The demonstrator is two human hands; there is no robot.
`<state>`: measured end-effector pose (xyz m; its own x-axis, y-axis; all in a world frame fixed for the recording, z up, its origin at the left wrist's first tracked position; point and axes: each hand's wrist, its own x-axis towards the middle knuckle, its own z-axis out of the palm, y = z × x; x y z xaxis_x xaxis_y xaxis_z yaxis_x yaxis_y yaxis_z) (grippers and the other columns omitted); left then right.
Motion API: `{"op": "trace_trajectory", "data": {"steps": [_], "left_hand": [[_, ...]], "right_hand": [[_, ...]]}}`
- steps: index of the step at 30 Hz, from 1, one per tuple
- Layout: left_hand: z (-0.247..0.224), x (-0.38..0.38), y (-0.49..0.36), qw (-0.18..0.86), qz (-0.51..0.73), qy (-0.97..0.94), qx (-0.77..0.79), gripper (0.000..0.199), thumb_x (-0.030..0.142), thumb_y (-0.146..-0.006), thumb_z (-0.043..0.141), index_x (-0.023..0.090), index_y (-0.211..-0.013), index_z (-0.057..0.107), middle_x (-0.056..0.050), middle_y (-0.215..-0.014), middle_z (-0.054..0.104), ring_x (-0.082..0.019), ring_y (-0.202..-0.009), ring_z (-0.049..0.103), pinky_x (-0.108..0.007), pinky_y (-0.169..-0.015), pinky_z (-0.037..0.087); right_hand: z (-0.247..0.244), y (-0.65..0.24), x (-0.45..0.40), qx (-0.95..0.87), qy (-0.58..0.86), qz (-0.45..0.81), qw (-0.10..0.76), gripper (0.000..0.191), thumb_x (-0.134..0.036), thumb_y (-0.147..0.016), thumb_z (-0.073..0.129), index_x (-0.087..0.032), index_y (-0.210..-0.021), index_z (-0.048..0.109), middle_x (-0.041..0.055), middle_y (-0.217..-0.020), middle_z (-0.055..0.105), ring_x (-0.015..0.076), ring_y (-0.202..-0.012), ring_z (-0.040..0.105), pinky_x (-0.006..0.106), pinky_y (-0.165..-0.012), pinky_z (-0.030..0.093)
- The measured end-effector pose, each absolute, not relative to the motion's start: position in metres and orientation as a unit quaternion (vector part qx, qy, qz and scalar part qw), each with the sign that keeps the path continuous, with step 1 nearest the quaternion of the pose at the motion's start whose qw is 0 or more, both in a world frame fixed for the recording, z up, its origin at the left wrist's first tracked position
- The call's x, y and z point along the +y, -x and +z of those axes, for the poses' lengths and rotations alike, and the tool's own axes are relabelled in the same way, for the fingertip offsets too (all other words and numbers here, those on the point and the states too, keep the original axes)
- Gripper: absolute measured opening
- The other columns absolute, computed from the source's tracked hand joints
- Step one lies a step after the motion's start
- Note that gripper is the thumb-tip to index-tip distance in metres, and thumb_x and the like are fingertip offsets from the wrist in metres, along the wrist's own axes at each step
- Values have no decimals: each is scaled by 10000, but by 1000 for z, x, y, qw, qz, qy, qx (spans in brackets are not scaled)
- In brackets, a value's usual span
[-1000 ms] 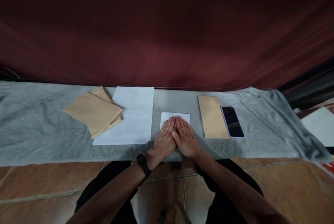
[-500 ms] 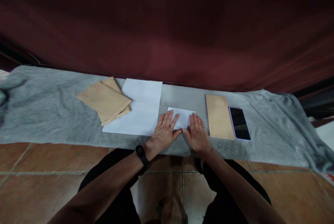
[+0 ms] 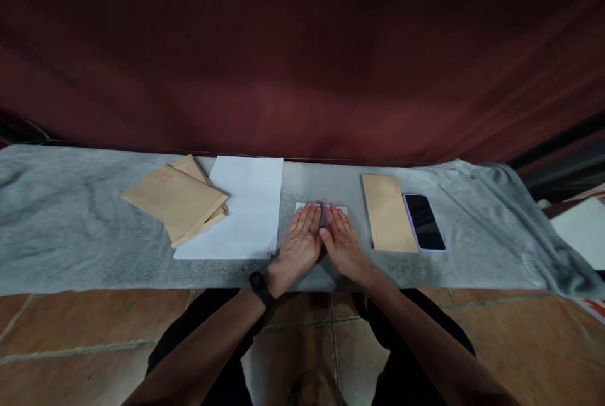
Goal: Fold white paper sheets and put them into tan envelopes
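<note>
A small folded sheet of white paper (image 3: 345, 209) lies on the grey cloth in front of me, mostly hidden under my hands. Flat on its left part is my left hand (image 3: 300, 237), fingers stretched forward, a black band on the wrist. My right hand (image 3: 344, 243) presses flat on the right part, its fingers also stretched out. The two thumbs touch or nearly touch in the middle. Left of them is a stack of white paper sheets (image 3: 248, 204), its left side partly covered by several brown envelopes (image 3: 186, 201).
Right of my hands lies one brown envelope (image 3: 390, 214), with a phone (image 3: 424, 222) in a purple case beside it. Grey cloth (image 3: 85, 223) covers the narrow bench. A dark red curtain (image 3: 302, 116) hangs behind its far edge. Below is a tiled floor (image 3: 85, 324).
Both hands have slid closer together and now cover more of the folded paper. The view has shifted slightly; the envelopes, sheets and phone stay in place on the cloth.
</note>
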<state>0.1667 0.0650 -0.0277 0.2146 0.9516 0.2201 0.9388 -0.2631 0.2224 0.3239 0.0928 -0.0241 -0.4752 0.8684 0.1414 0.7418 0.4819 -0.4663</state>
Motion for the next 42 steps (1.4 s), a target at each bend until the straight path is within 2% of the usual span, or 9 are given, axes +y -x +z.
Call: {"op": "trace_trajectory", "data": {"steps": [5,10,14,19,22,30,33,37,42], "left_hand": [[-42,79,-177,43,117,-794,596,634,183,-998,345,21,-1608,284,-215,-1681,321,-272,-1595,218,-479,-1306,252],[-44,80,-171,41,141,-783,605,621,166,-1002,303,38,-1610,293,-209,-1687,306,-268,-1602,185,-494,-1297,265],[-41,79,-162,36,145,-773,617,608,219,-1029,303,18,-1602,299,-223,-1683,300,-273,-1601,187,-499,-1303,245],[-41,79,-155,24,147,-749,646,605,292,-1055,320,14,-1593,320,-220,-1674,322,-276,-1597,217,-486,-1304,238],[-42,79,-151,16,144,-733,664,628,341,-1058,343,27,-1602,309,-214,-1678,319,-284,-1592,241,-490,-1299,249],[-43,73,-148,-6,152,-702,695,639,366,-1055,359,-11,-1570,354,-252,-1664,329,-337,-1574,289,-519,-1277,284],[-39,75,-146,2,170,-691,703,608,333,-1043,381,-7,-1547,394,-254,-1639,384,-360,-1545,349,-530,-1254,325],[-28,81,-139,55,218,-671,706,563,256,-1011,413,29,-1526,434,-227,-1552,524,-333,-1422,524,-485,-1184,434],[-13,88,-133,155,261,-610,732,597,324,-966,562,57,-1495,486,-208,-1257,705,-331,-1172,671,-464,-1023,541]], "right_hand": [[-31,-312,97,-843,484,172,161,669,-463,-1105,200,-75,-1647,260,176,-1697,308,254,-1598,242,504,-1302,244],[-36,-318,97,-851,490,124,142,679,-466,-1104,228,-36,-1624,304,199,-1698,285,279,-1603,220,502,-1302,225],[-40,-325,97,-851,494,96,150,694,-481,-1102,253,-15,-1612,318,222,-1689,292,304,-1602,217,524,-1294,229],[-46,-333,100,-839,515,58,163,715,-525,-1092,309,-41,-1618,321,224,-1676,328,323,-1574,292,526,-1277,255],[-49,-337,101,-835,526,37,159,738,-528,-1092,307,-2,-1609,317,249,-1667,332,333,-1565,305,529,-1269,263],[-54,-345,99,-821,543,13,176,771,-550,-1081,325,20,-1599,327,266,-1654,351,357,-1550,327,531,-1257,290],[-53,-349,98,-812,553,7,185,757,-535,-1083,338,25,-1592,336,275,-1652,349,370,-1547,331,541,-1248,304],[-46,-347,90,-838,514,30,179,737,-517,-1082,364,-11,-1616,301,241,-1681,311,350,-1567,297,535,-1262,293],[-41,-332,75,-872,461,57,153,754,-522,-1065,410,-1,-1603,326,236,-1685,303,332,-1583,268,517,-1284,266]]}}
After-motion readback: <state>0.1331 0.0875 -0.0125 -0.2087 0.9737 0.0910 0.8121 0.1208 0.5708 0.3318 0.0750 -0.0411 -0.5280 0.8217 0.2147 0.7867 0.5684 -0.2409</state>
